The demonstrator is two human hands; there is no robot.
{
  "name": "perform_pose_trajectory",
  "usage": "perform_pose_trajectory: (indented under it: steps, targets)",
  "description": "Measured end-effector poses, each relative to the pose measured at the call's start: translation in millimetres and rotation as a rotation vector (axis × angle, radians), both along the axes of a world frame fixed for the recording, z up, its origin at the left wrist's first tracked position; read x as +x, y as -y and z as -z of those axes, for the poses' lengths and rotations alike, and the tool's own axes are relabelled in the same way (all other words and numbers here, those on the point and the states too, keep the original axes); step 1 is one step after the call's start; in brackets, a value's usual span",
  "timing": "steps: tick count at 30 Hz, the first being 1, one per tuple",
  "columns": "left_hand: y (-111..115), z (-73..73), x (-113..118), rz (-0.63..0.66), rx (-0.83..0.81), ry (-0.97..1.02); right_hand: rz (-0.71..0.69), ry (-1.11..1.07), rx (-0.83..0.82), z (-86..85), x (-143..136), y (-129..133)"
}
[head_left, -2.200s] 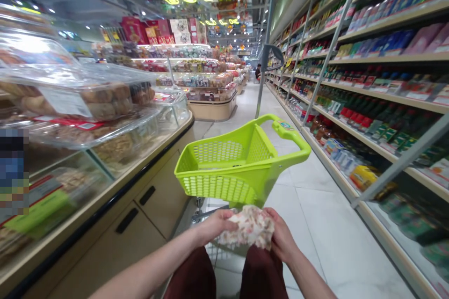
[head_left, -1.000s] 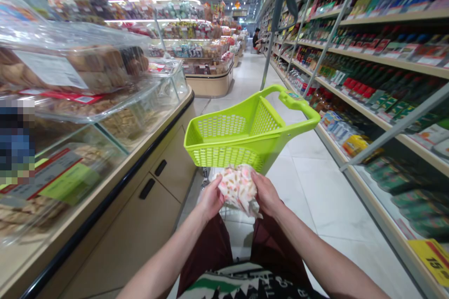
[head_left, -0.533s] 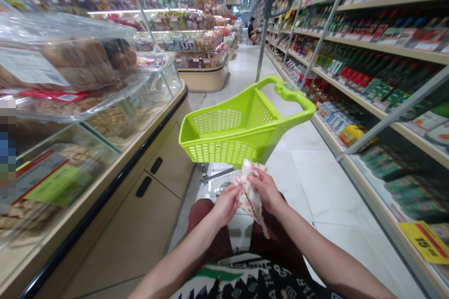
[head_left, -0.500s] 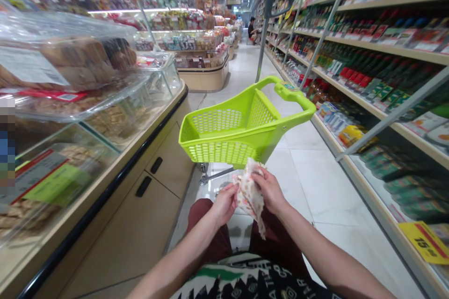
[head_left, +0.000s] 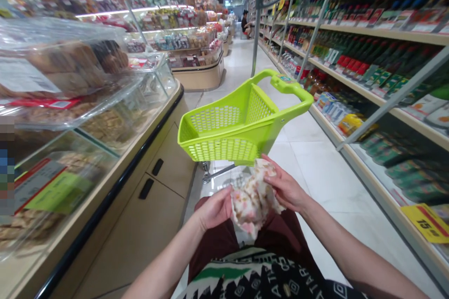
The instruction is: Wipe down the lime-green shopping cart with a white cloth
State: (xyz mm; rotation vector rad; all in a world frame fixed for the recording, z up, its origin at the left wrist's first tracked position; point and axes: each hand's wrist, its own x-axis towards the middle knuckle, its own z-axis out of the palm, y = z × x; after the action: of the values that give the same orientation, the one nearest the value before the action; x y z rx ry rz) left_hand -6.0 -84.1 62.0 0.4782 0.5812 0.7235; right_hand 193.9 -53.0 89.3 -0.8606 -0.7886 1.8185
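Observation:
Between my hands is a crumpled white cloth (head_left: 253,198) with brown and pink patterning, bunched up above my lap. Its kind, perhaps a folded bag, is not plain from the folds. My left hand (head_left: 216,209) pinches its left edge between thumb and fingers. On the opposite side my right hand (head_left: 286,185) grips the upper right part, thumb on top and the other fingers partly behind the fabric. Just beyond the cloth stands a bright green shopping cart (head_left: 224,149), its plastic basket showing nothing inside and its handle pointing right.
Glass-fronted bins of packaged food (head_left: 101,121) line the left over a wooden cabinet (head_left: 140,224). Stocked shelves (head_left: 368,88) run along the right, with slanting metal posts. A grey pole (head_left: 257,32) rises behind the cart. Farther down the tiled aisle, a person (head_left: 245,23) sits low.
My hands have moved apart, and the cloth has spread wider between them. The view has shifted slightly; the cart stays in place.

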Motion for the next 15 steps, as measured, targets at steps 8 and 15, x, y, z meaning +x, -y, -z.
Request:
perform_pose_trajectory:
  steps: [8,15]
  targets:
    - [-1,4.8,-3,-0.445,0.277,-0.537,0.019,0.258,-0.023,24.8,21,-5]
    - [-6,-10.2,-34,-0.681,0.844,-1.065,0.175,0.47,0.141,21.8,21,-22]
